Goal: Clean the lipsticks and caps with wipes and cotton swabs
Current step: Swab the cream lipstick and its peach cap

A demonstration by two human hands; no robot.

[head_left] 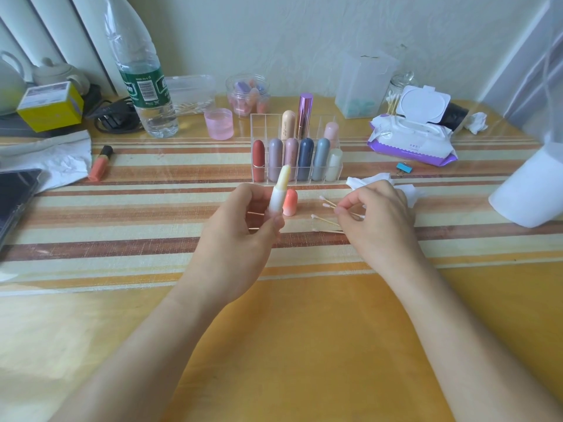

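Your left hand (240,226) grips the uncapped white lipstick tube (277,197) upright, pale yellow tip leaning toward your right hand (376,214), which pinches a wooden cotton swab (359,216) lying crosswise alongside.

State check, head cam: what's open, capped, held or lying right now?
lip balm: uncapped, stick extended, held in left hand
peach cap: off, standing on table
cotton swab: pinched by right hand
wipes pack: lid flipped open
orange lipstick: capped, lying on its side
organizer lipsticks: capped, upright
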